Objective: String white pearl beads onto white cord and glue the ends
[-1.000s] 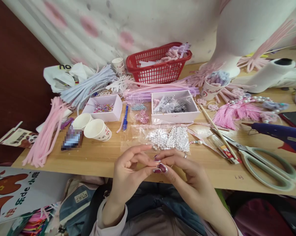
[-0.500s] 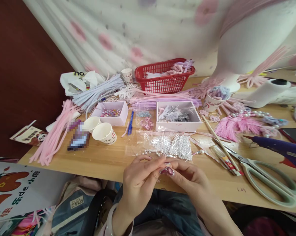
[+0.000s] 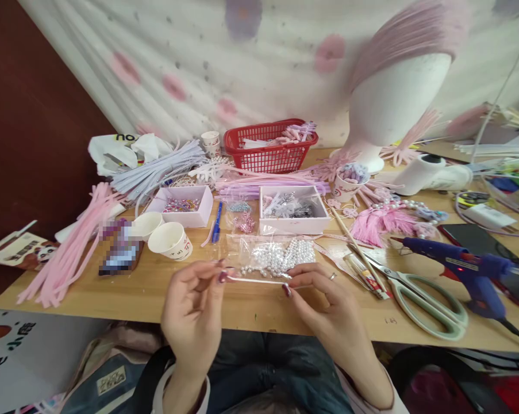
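A thin white cord (image 3: 257,280) runs nearly straight between my hands above the table's front edge. My left hand (image 3: 193,307) pinches its left end between thumb and fingertips. With thumb and forefinger, my right hand (image 3: 328,302) grips the other end; a ring is on one finger. Just beyond the cord lies a clear bag of white pearl beads (image 3: 280,256), with some beads at its near edge. Paper cups (image 3: 171,241) stand beyond my left hand. Scissors (image 3: 427,302) with pale green handles lie to the right of my right hand.
A blue glue gun (image 3: 461,264) with a red light lies at the right. Two open boxes (image 3: 293,225) of small parts, a red basket (image 3: 268,158) and a foam head (image 3: 397,98) stand farther back. Pink fuzzy stems (image 3: 76,241) hang over the left edge.
My hands were together at the fingertips and have moved apart, showing the white cord between them. The view has shifted, bringing more of the table's right side into sight.
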